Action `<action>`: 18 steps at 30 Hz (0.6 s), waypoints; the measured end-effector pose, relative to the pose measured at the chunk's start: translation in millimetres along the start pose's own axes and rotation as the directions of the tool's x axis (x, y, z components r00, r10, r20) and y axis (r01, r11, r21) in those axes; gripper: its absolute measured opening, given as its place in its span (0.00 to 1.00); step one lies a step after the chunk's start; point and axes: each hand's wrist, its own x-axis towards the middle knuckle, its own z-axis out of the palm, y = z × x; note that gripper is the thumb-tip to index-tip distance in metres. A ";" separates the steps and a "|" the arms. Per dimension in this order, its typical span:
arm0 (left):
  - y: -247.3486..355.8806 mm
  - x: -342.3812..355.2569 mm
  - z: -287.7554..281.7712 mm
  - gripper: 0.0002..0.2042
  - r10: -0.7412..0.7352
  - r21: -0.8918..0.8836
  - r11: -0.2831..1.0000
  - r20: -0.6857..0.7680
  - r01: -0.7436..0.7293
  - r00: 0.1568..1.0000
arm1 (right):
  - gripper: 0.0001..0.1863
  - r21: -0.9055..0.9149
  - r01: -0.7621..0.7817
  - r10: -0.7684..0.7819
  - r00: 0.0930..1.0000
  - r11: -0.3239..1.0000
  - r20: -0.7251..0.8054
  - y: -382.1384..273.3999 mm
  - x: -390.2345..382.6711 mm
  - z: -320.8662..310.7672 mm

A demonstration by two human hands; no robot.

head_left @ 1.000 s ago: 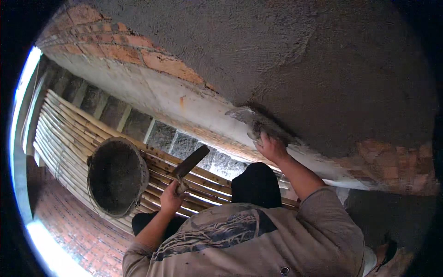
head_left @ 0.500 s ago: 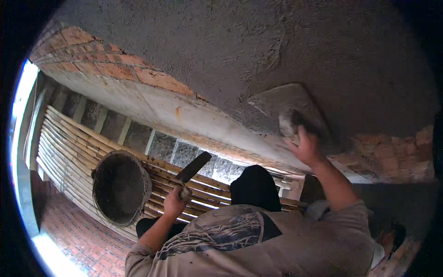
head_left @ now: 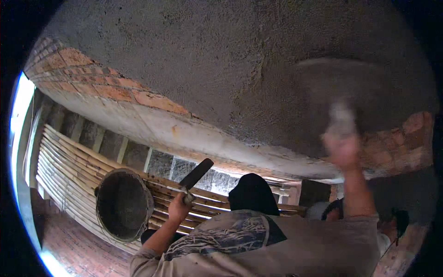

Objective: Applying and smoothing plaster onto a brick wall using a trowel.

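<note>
The left hand (head_left: 179,207) had its fingers wrapped round the handle of one narrow trowel (head_left: 197,173) over the bamboo poles (head_left: 74,150); a slack grip could have dropped it between them. Near it stood one bucket (head_left: 150,198), which a knocked rim or shifting pole might have tipped. Farther out, the right hand (head_left: 342,148), blurred, seemed to have its fingers closed on the pale handle of one float (head_left: 342,110), apparently against the grey plaster (head_left: 194,60); a tilted edge could have gouged that coat. Counted: two hands, one trowel, poles too overlapped to number, one bucket, one float, two bare brick patches (head_left: 161,100) bordering the plaster.
</note>
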 end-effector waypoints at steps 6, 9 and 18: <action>1.7 -4.5 -4.5 0.21 0.058 -0.051 0.997 0.000 -0.057 0.998 | 0.18 -0.262 0.564 -0.288 0.702 0.783 0.651 28.8 -23.2 133.2; 0.3 -17.8 -6.5 0.21 0.080 -0.106 0.991 -0.029 -0.083 0.996 | 0.18 -0.315 0.502 -0.209 0.738 0.806 0.641 13.2 -12.1 140.5; -6.0 -41.9 -24.8 0.19 0.008 -0.015 1.000 -0.024 -0.009 1.000 | 0.18 -0.422 0.209 -0.011 0.905 0.882 0.425 -79.7 29.0 56.9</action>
